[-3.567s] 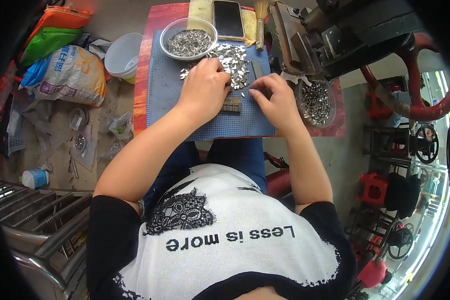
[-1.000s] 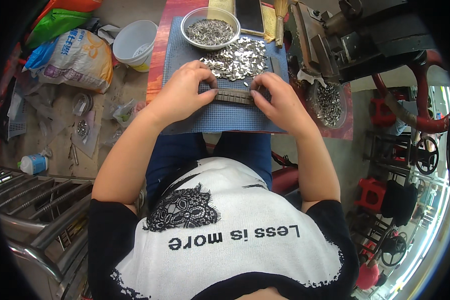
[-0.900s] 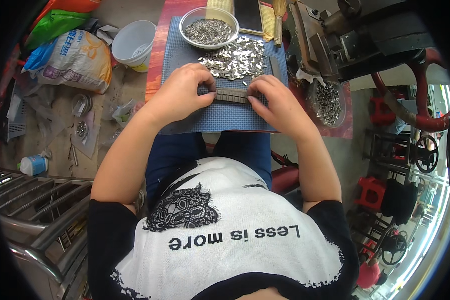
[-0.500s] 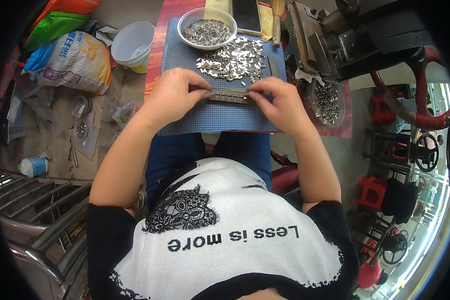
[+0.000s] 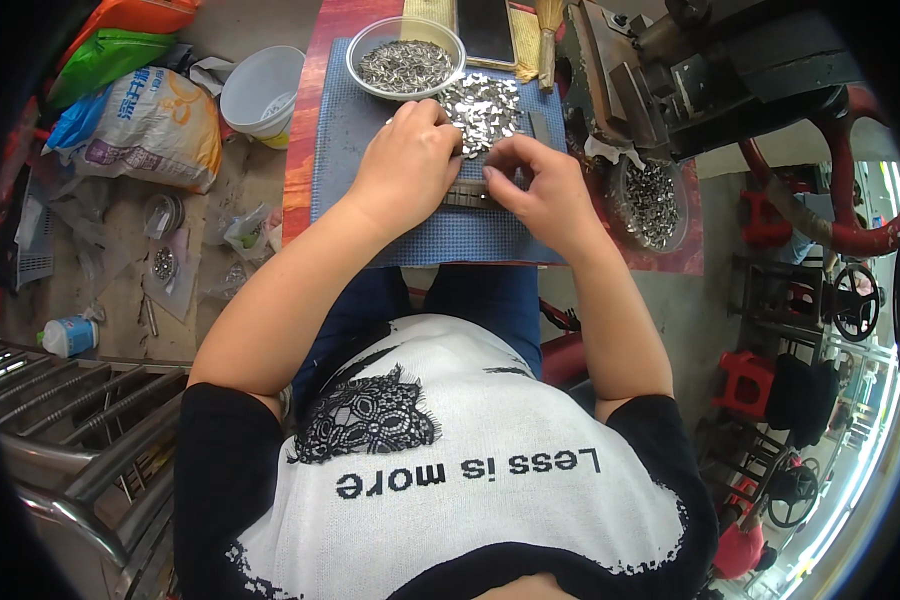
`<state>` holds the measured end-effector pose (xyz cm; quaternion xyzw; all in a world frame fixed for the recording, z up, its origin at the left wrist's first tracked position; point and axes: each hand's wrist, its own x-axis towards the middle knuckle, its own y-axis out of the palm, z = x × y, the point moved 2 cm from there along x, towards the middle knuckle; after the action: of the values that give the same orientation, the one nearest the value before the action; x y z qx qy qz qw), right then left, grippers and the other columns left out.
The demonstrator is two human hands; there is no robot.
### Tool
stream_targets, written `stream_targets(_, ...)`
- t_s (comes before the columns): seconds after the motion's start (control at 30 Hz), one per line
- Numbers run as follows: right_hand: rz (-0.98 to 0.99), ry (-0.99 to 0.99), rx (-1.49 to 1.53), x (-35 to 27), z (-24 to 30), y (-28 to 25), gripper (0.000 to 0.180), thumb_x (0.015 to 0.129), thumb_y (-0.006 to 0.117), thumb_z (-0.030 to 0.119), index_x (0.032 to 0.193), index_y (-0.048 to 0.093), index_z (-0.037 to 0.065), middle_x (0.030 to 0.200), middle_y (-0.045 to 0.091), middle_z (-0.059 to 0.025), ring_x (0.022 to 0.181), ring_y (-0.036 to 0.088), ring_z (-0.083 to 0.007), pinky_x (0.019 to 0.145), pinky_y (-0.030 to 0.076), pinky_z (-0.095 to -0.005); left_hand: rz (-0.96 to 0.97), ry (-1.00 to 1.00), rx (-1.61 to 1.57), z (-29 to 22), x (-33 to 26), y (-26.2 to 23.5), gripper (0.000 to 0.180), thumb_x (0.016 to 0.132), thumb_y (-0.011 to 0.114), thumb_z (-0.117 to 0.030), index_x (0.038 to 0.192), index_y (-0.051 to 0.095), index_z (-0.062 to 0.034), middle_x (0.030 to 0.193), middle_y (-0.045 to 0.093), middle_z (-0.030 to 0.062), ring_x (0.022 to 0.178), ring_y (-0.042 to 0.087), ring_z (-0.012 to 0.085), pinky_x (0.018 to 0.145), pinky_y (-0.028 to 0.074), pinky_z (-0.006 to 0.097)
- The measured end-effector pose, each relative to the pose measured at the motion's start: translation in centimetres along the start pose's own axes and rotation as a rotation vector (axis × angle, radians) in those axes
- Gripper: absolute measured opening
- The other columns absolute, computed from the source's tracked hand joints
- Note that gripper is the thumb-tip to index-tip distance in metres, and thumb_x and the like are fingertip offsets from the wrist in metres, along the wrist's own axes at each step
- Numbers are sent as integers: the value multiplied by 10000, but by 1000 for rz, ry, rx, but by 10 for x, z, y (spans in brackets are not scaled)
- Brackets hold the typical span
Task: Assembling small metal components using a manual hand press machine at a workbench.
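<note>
On the blue textured mat lies a dark slotted metal strip, its left part covered by my left hand. My left hand reaches over the strip to the near left edge of a pile of small shiny metal pieces. Its fingers are curled and their tips are mostly hidden. My right hand is at the strip's right end, thumb and forefinger brought together in a pinch; whatever sits between them is too small to make out. Behind the pile stands a clear bowl full of small metal pieces.
A machine stands to the right, with a clear tub of metal pieces beneath it. A brush and a dark flat panel lie at the back. Left on the floor are a white bucket and a printed sack.
My left hand has left the strip's left end and moved right and forward to the pile. My right hand has shifted slightly, staying near the strip's right end.
</note>
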<state>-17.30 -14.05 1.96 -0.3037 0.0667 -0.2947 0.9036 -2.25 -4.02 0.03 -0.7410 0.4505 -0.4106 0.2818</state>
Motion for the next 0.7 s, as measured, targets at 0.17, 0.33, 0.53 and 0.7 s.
stream_targets(0.17, 48, -273, -77, -7, -3, 2, 154, 829, 709, 96, 941, 656, 5, 890, 633, -131, 840, 628, -281, 769, 515, -369, 38, -39, -182, 9, -5, -15, 145, 813, 716, -85, 924, 678, 1, 1032, 607, 123, 1020, 598, 290, 882, 495, 370)
stream_targets(0.33, 130, -303, -137, -8, -3, 0, 147, 817, 711, 74, 928, 652, 0, 911, 620, -121, 908, 607, -294, 807, 507, -379, 214, -49, -291, 17, -18, -33, 158, 823, 721, -93, 923, 668, 17, 1005, 613, 114, 911, 604, 254, 809, 495, 354)
stream_targets(0.53, 153, -156, -54, -1, -4, -2, 105, 810, 729, 95, 888, 704, 29, 883, 661, -113, 856, 639, -283, 772, 517, -378, 325, -189, -371, 13, -21, -38, 157, 794, 719, -85, 892, 690, 35, 878, 657, 163, 857, 654, 308, 790, 519, 390)
stream_targets(0.7, -69, -237, -293, 20, -10, 6, 115, 809, 742, 103, 903, 719, 41, 859, 658, -103, 841, 637, -277, 734, 510, -373, 280, -255, -388, 15, -25, -34, 155, 807, 723, -78, 922, 706, 24, 875, 674, 149, 798, 662, 266, 743, 523, 364)
